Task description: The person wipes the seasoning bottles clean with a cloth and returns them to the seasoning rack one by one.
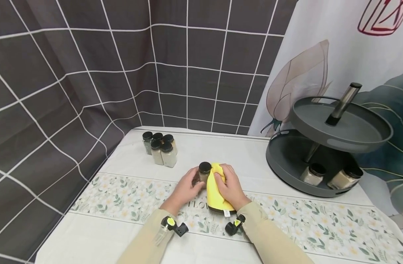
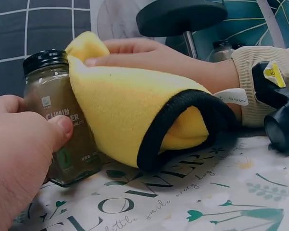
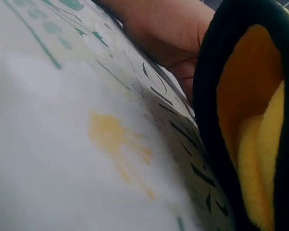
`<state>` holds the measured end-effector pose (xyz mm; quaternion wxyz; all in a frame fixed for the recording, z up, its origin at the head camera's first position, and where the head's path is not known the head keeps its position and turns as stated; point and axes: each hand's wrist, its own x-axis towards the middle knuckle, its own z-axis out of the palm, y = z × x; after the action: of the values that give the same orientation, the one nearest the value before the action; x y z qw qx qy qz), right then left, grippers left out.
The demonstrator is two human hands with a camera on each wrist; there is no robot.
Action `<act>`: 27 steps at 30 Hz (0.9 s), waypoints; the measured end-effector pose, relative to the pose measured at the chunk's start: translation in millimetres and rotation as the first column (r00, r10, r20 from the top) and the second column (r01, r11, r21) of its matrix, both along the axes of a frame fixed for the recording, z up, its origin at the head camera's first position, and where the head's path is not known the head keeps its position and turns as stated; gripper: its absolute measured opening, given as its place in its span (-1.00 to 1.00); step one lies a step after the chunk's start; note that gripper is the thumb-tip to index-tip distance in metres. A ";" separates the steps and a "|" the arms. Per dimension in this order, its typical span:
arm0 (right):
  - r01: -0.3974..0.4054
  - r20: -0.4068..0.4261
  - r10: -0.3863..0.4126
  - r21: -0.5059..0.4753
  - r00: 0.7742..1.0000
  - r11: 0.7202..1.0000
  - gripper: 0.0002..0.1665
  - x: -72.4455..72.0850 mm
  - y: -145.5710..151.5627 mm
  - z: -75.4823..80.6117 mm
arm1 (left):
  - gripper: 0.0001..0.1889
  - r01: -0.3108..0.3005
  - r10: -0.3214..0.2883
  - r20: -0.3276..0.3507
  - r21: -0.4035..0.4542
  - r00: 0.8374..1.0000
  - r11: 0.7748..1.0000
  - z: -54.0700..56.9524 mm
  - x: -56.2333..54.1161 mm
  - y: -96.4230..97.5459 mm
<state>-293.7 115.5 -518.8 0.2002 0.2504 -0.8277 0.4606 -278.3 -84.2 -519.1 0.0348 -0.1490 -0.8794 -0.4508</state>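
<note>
While cloth (image 2: pixel 118 110) touches it, the jar (image 2: pixel 62 101) stands nearly upright, cap (image 2: pixel 45 61) upward.

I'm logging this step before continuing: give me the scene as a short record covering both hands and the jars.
left hand: grips the cumin jar
right hand: holds the yellow cloth against the jar
lid: black, on the cumin jar
jar group: five, black-lidded, far left on the table
two-tier tray: at right, two jars on its lower level
</note>
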 end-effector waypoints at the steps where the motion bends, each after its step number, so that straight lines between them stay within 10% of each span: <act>1: 0.008 0.009 -0.008 0.032 1.000 0.999 -0.88 -0.4 -0.1 0.0 | -0.36 0.002 -0.002 0.001 0.004 1.000 1.000 -0.4 -0.3 0.1; 6: 0.059 0.085 -0.080 0.223 0.993 0.973 -0.92 -1.1 -0.7 2.1 | -0.38 0.000 0.001 -0.014 0.018 1.000 1.000 -1.5 -0.4 -0.3; 14: 0.016 0.026 -0.017 0.060 1.000 0.998 -0.83 0.4 1.6 3.0 | -0.39 -0.017 0.017 0.016 0.023 1.000 1.000 -0.1 -0.7 0.0; 21: 0.045 0.096 -0.070 0.245 0.993 0.968 -0.86 -4.2 1.7 2.8 | -0.40 -0.017 0.018 -0.007 0.058 1.000 0.998 0.2 -2.4 -1.1; 27: 0.130 0.227 -0.135 0.037 0.964 0.991 -0.85 -3.0 4.3 -0.4 | -0.43 -0.047 0.041 0.039 0.183 0.998 0.982 -1.3 -2.3 -0.8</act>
<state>-296.7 119.8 -519.2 0.1311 0.1417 -0.8652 0.4628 -280.6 -85.0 -520.4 0.0429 -0.1176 -0.8375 -0.5319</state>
